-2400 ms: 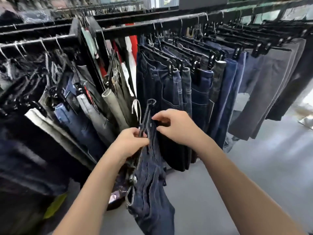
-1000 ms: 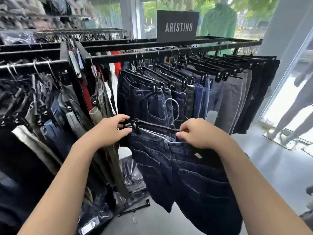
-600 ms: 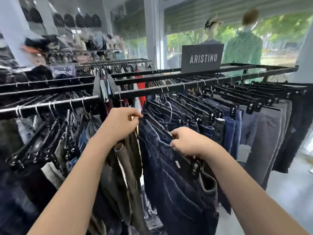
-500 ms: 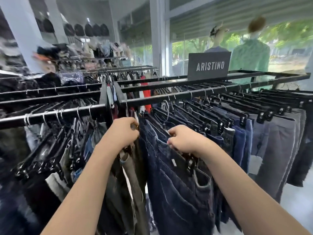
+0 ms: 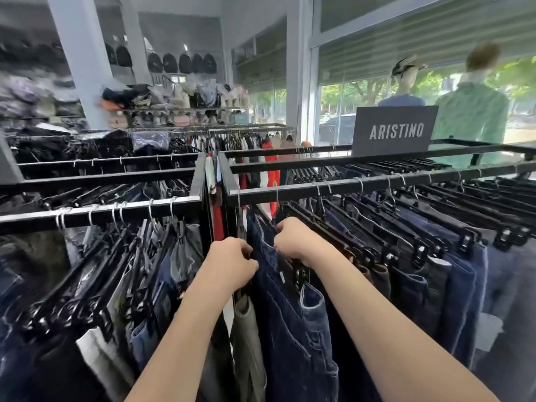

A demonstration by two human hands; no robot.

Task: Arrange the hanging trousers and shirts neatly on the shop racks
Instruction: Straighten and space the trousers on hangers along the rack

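Behind the racks, a shop window (image 5: pixel 342 111) shows two mannequins (image 5: pixel 470 117), and a dark sign (image 5: pixel 394 130) reading ARISTINO stands on the right-hand rack. Below it, the front rail (image 5: pixel 377 182) carries a tight row of trousers (image 5: pixel 435 280) on black clip hangers.

At the left end of that row hangs a pair of dark blue jeans (image 5: pixel 290 338), just beside a khaki pair (image 5: pixel 246 329). The right hand (image 5: pixel 295 242) is closed over the top bar of the jeans' hanger (image 5: pixel 301 275). The left hand (image 5: pixel 232 265) has its fingers curled into the denim near the waistband. Whether the hook sits fully on the rail I cannot tell, as the hands hide it.

The jeans look heavy and limp: thick denim that sags and folds, with all its weight hanging from two small clips. The hanger is the stiff part, so it is probably the better place to hold and steer. Tugging the cloth itself could likely pull the waistband out of a clip. The neighbours are packed close, so sliding it along may drag them too.
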